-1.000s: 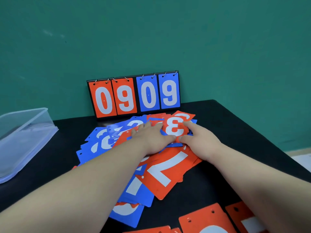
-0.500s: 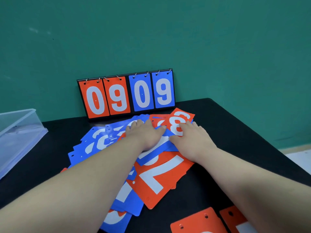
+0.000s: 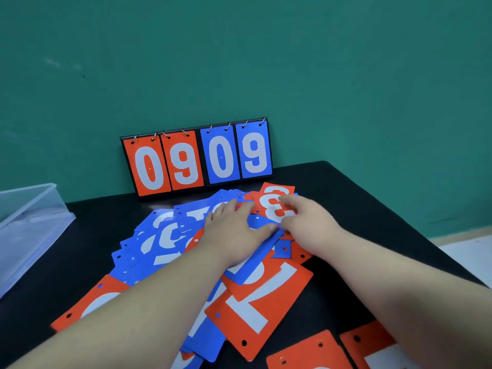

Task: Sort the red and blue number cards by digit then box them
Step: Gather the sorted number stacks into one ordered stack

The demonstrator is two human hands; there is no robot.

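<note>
A loose heap of red and blue number cards covers the middle of the black table. My left hand lies flat on the heap, fingers straight, pressing on blue cards. My right hand is at the heap's far right end, thumb and fingers pinching a red card with a white 3 or 8. A large red 7 card lies under my forearms. Two more red cards lie at the near edge.
A black flip scoreboard showing red 09 and blue 09 stands against the green wall behind the heap. A clear plastic box sits at the left edge of the table. The table's right edge drops to a pale floor.
The view has shifted, bringing the scoreboard and cards toward the centre. Both hands stay on the far end of the heap; the right hand's fingers have curled around the red card.
</note>
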